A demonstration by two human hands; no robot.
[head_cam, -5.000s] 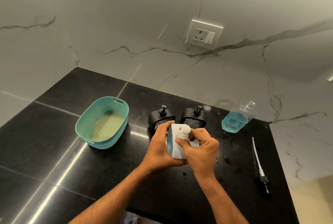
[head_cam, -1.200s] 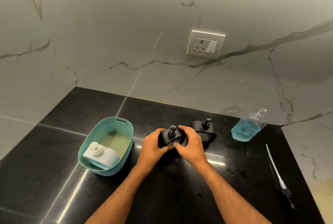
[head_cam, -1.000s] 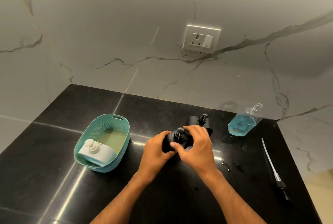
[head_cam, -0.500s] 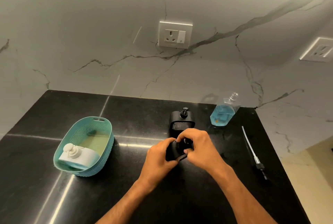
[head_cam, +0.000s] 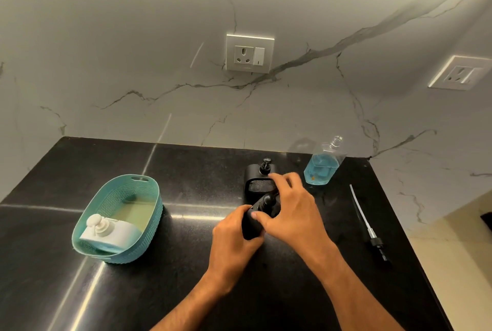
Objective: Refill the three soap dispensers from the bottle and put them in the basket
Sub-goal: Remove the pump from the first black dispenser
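Note:
A black soap dispenser (head_cam: pixel 255 220) stands on the black counter in front of me. My left hand (head_cam: pixel 233 236) grips its body from the left. My right hand (head_cam: pixel 292 211) is curled over its pump top, fingers around the black pump head. A second black dispenser (head_cam: pixel 259 179) stands just behind, untouched. The white dispenser (head_cam: pixel 109 232) lies in the teal basket (head_cam: pixel 149 227) at the left. The clear bottle (head_cam: pixel 323 163) with blue soap stands uncapped at the back right.
A loose pump with a long white tube (head_cam: pixel 366 221) lies on the counter at the right, near the counter's right edge (head_cam: pixel 399 237). The marble wall behind carries a socket plate (head_cam: pixel 249 53), with another socket (head_cam: pixel 462 73) at the right.
Five seconds ago both hands held the white dispenser; it now lies in the basket. Since then my hands took the left black dispenser and pulled it toward me, and my right fingers shifted around its pump.

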